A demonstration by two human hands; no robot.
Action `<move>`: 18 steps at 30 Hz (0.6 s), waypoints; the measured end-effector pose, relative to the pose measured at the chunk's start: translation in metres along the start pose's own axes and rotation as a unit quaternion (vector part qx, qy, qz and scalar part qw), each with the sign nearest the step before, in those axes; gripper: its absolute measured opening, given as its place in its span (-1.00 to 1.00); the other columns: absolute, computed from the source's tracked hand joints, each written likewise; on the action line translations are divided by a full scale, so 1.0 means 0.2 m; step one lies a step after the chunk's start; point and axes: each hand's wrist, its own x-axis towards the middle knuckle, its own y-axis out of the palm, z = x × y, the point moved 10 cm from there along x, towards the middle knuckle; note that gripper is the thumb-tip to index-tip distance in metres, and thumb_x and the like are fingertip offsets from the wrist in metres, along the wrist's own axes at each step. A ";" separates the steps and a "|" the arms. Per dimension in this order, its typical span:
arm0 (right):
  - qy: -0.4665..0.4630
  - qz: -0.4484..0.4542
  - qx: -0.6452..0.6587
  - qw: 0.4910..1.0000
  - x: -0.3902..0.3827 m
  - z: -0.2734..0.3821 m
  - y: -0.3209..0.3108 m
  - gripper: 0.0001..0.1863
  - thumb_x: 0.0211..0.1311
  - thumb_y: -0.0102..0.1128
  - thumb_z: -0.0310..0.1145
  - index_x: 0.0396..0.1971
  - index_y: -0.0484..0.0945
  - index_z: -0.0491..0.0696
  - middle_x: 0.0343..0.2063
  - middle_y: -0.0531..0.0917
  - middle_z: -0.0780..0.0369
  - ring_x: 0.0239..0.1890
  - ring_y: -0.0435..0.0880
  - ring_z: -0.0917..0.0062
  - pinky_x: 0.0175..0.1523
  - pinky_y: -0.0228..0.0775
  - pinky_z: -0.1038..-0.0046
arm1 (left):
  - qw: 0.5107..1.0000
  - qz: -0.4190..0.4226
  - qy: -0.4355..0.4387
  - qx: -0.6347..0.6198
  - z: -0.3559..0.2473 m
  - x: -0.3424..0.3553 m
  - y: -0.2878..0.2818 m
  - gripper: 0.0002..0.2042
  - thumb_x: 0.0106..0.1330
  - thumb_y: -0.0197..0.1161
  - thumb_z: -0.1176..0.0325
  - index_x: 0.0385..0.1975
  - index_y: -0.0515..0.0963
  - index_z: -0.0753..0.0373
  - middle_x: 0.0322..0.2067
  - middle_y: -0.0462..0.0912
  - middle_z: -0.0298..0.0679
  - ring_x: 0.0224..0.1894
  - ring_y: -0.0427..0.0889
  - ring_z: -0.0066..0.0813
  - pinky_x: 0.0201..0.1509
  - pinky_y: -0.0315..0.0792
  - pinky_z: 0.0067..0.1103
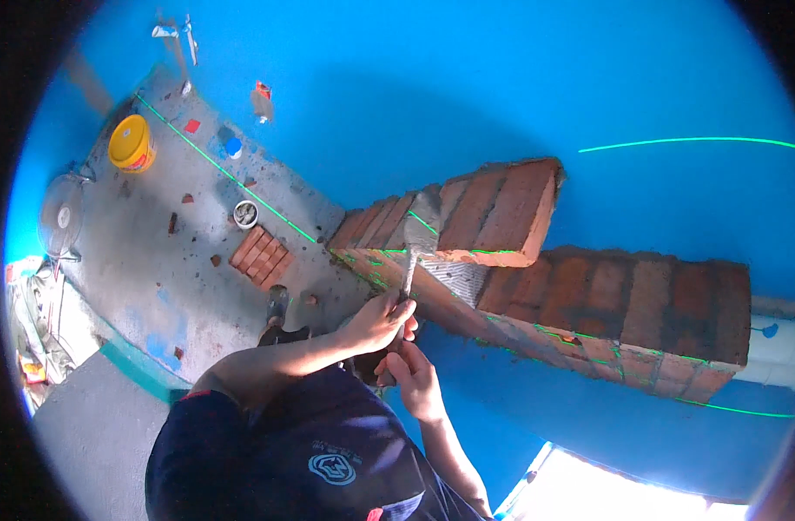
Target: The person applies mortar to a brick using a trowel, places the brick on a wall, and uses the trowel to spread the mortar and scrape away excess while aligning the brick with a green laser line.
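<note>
My left hand [376, 326] is closed around the handle of a trowel [422, 227], whose blade points away from me and looks coated in grey mortar. Just below it, my right hand [415, 378] is closed at the handle's lower end; the fingers partly hide the grip. The blade hangs over or against a low brick wall [501, 208]; whether it touches cannot be told. Beside the blade, a pale ridged surface [455, 278] shows in a gap between the raised bricks and a lower brick section [623, 300].
Across the floor at left stand a yellow bucket [132, 144], a fan [63, 215], a small white tub [245, 214] and a brick stack [261, 258]. Brick scraps lie around them. Green laser lines cross the floor and brickwork. A white pipe [775, 347] adjoins the bricks at right.
</note>
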 end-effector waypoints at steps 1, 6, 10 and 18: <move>-0.039 0.031 -0.015 0.999 -0.01 0.08 0.05 -0.69 0.38 -0.01 -0.29 -0.07 0.44 -0.22 -0.38 0.61 0.27 -0.35 0.56 0.66 -0.24 0.41 0.59 | 0.999 0.033 -0.040 0.001 0.03 -0.01 0.01 -0.67 0.44 -0.03 0.13 -0.37 0.43 0.31 -0.56 0.59 -0.22 -0.48 0.60 -0.47 -0.33 0.50 -0.54; -0.057 0.083 -0.015 0.995 -0.05 0.08 0.11 -0.71 0.42 -0.07 -0.30 -0.10 0.48 -0.22 -0.40 0.62 0.27 -0.33 0.58 0.64 -0.18 0.43 0.59 | 0.994 0.007 -0.102 -0.043 -0.05 -0.06 -0.03 -0.62 0.40 -0.02 0.07 -0.54 0.42 0.24 -0.72 0.43 -0.32 -0.73 0.47 -0.54 -0.65 0.42 -0.56; 0.030 -0.028 -0.049 0.998 0.02 -0.30 -0.07 -0.71 0.38 0.02 -0.27 -0.05 0.51 -0.14 -0.40 0.65 0.24 -0.38 0.60 0.64 -0.27 0.47 0.56 | 0.992 0.065 -0.095 -0.059 -0.09 -0.02 -0.02 -0.69 0.41 -0.04 0.11 -0.37 0.35 0.27 -0.68 0.42 -0.29 -0.73 0.41 -0.56 -0.65 0.42 -0.57; 0.196 -0.092 -0.131 0.967 -0.12 -1.53 -0.50 -0.66 0.28 0.11 -0.08 -0.24 0.55 -0.08 -0.50 0.64 0.25 -0.52 0.59 0.64 -0.42 0.42 0.52 | 0.985 0.114 -0.100 -0.080 -0.18 0.02 0.10 -0.70 0.41 -0.05 0.14 -0.49 0.35 0.22 -0.70 0.40 -0.30 -0.75 0.35 -0.55 -0.68 0.28 -0.56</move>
